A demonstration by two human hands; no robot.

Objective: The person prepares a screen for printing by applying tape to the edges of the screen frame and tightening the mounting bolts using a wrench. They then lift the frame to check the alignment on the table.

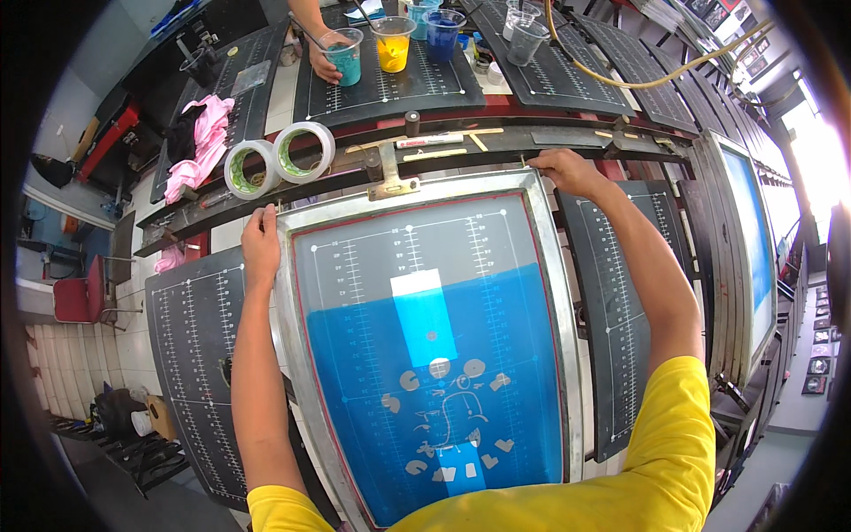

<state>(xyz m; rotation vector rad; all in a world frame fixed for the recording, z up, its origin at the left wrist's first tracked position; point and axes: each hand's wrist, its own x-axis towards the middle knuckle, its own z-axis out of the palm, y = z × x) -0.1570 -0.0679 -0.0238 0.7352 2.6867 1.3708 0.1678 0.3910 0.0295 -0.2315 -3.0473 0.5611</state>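
Left hand [261, 241] grips the far-left corner of the frame [292, 293], fingers curled over its rim. The frame lies flat on the pallet. Right hand [567, 170] clasps the far-right corner. Keep both grips level, seating it squarely under the clamp [390, 182].

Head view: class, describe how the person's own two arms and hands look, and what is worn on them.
Both hands, left hand and right hand, are bare: no gloves, rings or watch visible. The forearms are bare too. Short bright yellow sleeves cover the upper arms, part of a yellow shirt.
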